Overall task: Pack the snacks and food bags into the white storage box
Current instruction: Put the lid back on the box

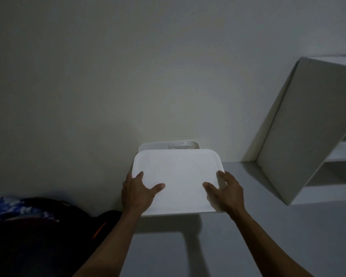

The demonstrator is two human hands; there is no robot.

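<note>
Head view, dim light. White storage box (169, 145) sits on a pale flat surface (268, 236), its far side against the plain wall (128, 76). Only the far rim strip of the box shows; the rest is covered by the lid (176, 176).

The lid is a white rounded rectangle, lying roughly flat over the box but shifted toward the camera, so a gap stays open along the far edge. Its long axis runs left-right and its near edge overhangs toward the person. Through the gap, at the far right corner of the box, something clear and crinkled shows (181, 145), probably a plastic bag or wrapper; can't tell what's in it. Other contents are hidden by the lid.

Left hand (137, 191) is on the lid's near left corner, fingers spread, thumb lying on the top face, palm wrapping the edge. Right hand (225, 191) mirrors it on the near right corner, fingers spread, thumb on top. Both grip the lid by its sides.

Left of the box, near the camera: a dark bag (48, 232) with an orange accent, and a blue-and-white patterned package (14, 206) on top of it. Right of the box: a white shelf unit (300, 126) with open compartments, its side panel facing the box.
</note>
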